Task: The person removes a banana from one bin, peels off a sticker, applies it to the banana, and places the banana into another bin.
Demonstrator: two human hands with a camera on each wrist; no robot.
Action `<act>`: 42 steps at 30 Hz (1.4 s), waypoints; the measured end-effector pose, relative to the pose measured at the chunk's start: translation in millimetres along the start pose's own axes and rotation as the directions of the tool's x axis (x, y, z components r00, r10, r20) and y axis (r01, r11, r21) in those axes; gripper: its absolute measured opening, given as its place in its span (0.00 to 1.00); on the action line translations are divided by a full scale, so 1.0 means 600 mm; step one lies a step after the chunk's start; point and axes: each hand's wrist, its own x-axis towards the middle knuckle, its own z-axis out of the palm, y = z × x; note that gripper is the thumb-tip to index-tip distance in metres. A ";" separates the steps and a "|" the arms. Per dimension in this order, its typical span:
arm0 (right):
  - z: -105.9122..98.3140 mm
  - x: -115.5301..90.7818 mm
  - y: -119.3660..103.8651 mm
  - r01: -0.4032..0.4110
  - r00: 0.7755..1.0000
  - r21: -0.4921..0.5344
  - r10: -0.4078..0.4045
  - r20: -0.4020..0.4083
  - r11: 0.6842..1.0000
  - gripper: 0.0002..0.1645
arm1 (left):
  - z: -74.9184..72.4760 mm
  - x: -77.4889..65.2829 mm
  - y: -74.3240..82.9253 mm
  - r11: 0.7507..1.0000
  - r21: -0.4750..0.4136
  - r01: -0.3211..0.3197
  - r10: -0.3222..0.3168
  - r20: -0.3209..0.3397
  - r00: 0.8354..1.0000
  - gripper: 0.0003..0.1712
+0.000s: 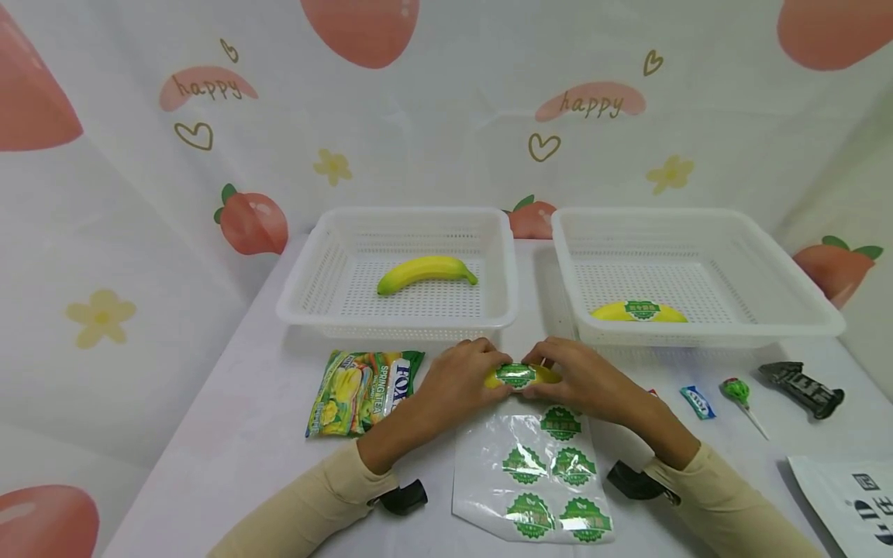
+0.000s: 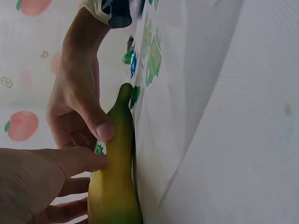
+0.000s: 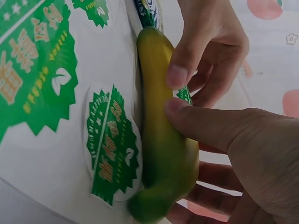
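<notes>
A yellow banana (image 1: 491, 380) with green ends lies across the top of the sticker sheet (image 1: 481, 480), a green label (image 1: 516, 376) on its upper side. My left hand (image 1: 463, 376) holds it from the left and my right hand (image 1: 579, 380) from the right, thumbs on the near side, fingers behind. Both thumbs press close to the label's edge, as the right wrist view shows of the banana (image 3: 156, 93). Several round green stickers (image 1: 528, 515) remain visible on the clear-backed sheet.
Behind stand two white baskets: the left basket (image 1: 296, 310) holds a banana (image 1: 425, 273), the right basket (image 1: 711, 335) a labelled yellow fruit (image 1: 603, 312). A tea bag pack (image 1: 356, 395) lies left. Rightward are a blue-wrapped candy (image 1: 698, 402), lollipop (image 1: 736, 390), black packet (image 1: 802, 387) and white packet (image 1: 837, 496).
</notes>
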 end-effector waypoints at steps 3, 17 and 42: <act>-0.008 -0.002 0.001 -0.007 0.999 0.019 0.006 0.039 1.000 0.21 | -0.001 -0.002 0.004 1.000 0.018 0.000 0.000 -0.004 1.000 0.18; -0.020 -0.006 0.010 -0.029 0.994 0.093 0.019 0.108 0.995 0.23 | 0.006 -0.001 0.004 0.998 0.069 -0.004 0.004 0.006 1.000 0.21; -0.048 -0.010 0.024 -0.156 0.958 0.194 0.100 0.268 0.968 0.26 | -0.020 0.099 0.084 0.829 -0.559 0.024 -0.005 0.035 0.999 0.24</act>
